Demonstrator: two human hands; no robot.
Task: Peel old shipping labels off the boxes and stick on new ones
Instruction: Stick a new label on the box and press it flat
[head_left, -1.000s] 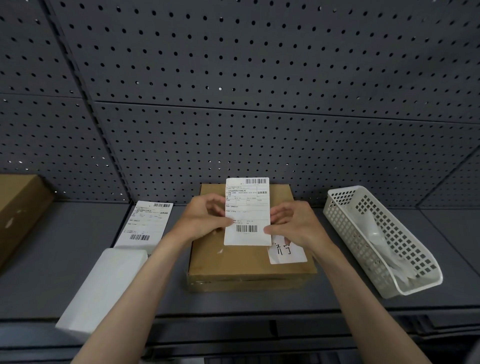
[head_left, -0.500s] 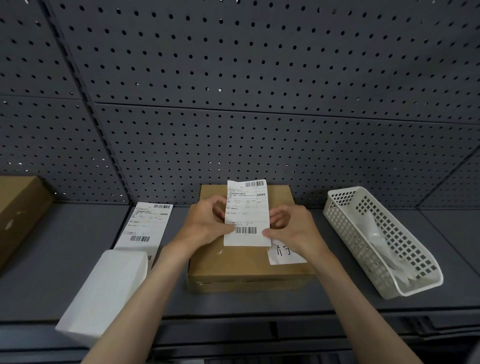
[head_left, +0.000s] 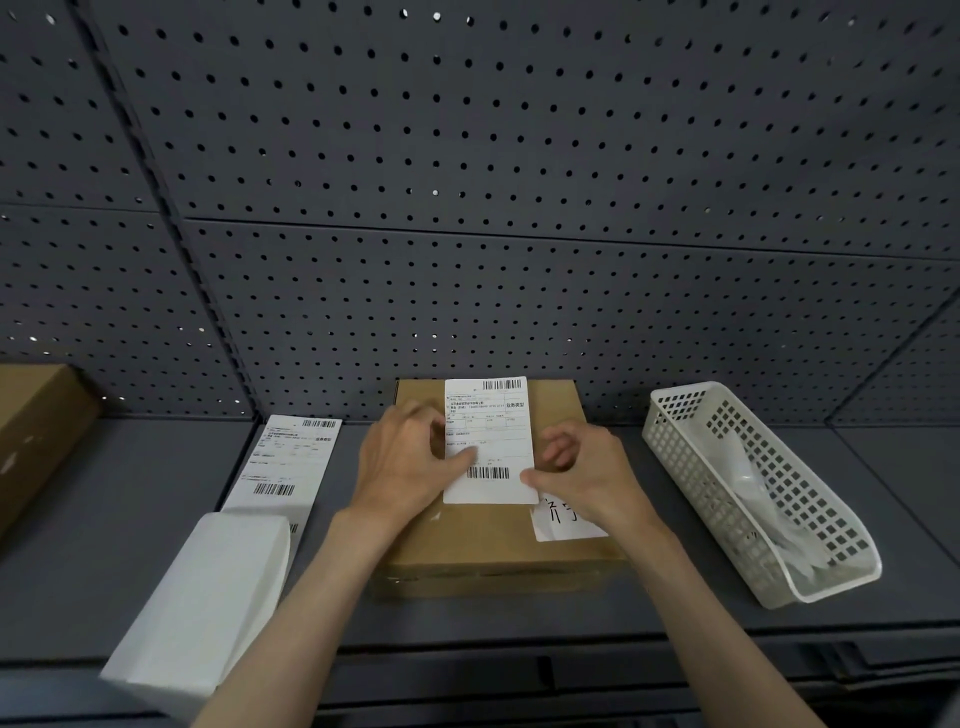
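A dark grey shelf is backed by grey pegboard; a cardboard box lies at its centre, a white basket to the right. A shipping label is held over the box top, long axis running away from the person, barcoded top edge toward the pegboard. It is pinched at its left edge by the left hand and at its lower right corner by the right hand.

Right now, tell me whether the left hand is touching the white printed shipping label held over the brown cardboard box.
Touching. The head view shows the left hand with its thumb laid across the white printed shipping label.
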